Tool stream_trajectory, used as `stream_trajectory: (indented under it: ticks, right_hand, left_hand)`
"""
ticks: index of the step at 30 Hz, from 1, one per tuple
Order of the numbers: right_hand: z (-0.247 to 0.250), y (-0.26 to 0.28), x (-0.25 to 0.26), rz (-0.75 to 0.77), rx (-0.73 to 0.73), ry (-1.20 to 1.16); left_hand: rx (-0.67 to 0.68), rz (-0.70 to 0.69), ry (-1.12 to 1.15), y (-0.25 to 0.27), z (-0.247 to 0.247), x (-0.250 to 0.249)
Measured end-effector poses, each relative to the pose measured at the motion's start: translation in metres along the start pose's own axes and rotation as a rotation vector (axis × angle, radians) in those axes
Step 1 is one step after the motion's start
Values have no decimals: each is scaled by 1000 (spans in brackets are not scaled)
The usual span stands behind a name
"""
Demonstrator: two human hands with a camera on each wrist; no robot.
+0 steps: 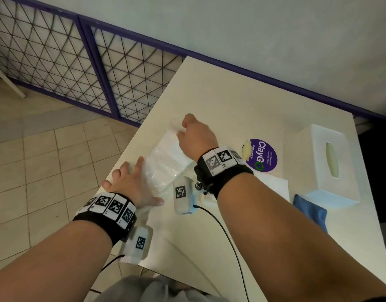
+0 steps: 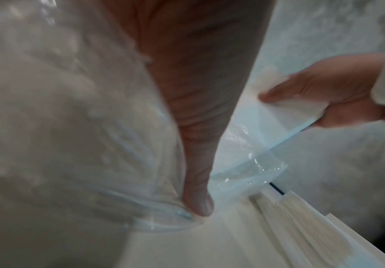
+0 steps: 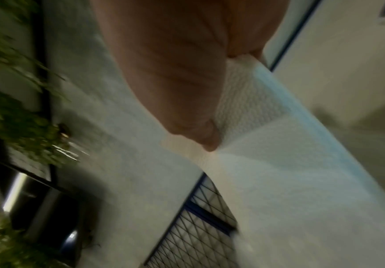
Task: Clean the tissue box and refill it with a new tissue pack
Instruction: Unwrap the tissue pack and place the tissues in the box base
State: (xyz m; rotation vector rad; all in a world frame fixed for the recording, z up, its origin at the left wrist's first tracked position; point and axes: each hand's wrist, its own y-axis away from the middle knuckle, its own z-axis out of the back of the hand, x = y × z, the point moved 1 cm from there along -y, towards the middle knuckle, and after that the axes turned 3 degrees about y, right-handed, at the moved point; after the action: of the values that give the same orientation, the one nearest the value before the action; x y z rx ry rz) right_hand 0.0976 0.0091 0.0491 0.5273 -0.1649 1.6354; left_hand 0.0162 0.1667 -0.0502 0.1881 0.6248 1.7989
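A white tissue box with an oval slot stands at the table's right side, apart from both hands. A stack of white tissues lies half inside a clear plastic wrapper near the left edge. My left hand lies flat on the wrapper's near end with fingers spread. Its thumb presses the plastic onto the table. My right hand grips the far end of the stack, thumb on one face and fingers on the other.
A blue cloth lies in front of the tissue box. A purple round sticker is on the white table, with a flat white sheet near it. Left of the table are a tiled floor and a wire-mesh railing.
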Motion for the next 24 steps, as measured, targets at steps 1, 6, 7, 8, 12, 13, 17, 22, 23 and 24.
stream_trajectory:
  ticks: [1,6,7,8,12,13,17,22,23,24]
  right_hand:
    - [16,3,1,29,-46,24]
    - [97,25,-20,41,-250,44]
    - [110,32,-29,23,-279,9]
    - [120,39,-40,3,-308,-36]
    - [134,62,-84,-76,-355,-325]
    - [135,70,-92,-106,-368,-403]
    - [135,103,-131,-169,-397,-752]
    - [110,135,-179,-222,-394,-845]
    - [102,140,-188,-248,-392,-853]
    - [94,143,-196,-275,-388,-871]
  left_hand:
    - [21,16,8,0,2,-2]
    - [31,53,-4,5,31,-19]
    - [-31,-6,50,9,39,-28]
    - [-97,-97,174,13,47,-40]
    - [-105,-406,1004,23,58,-95]
    - [-34,-416,1142,23,55,-106]
    - [358,-386,1517,26,40,-136]
    - [193,-442,1390,35,26,-162]
    - [127,-471,1309,39,24,-165]
    - [82,-493,1259,42,22,-169]
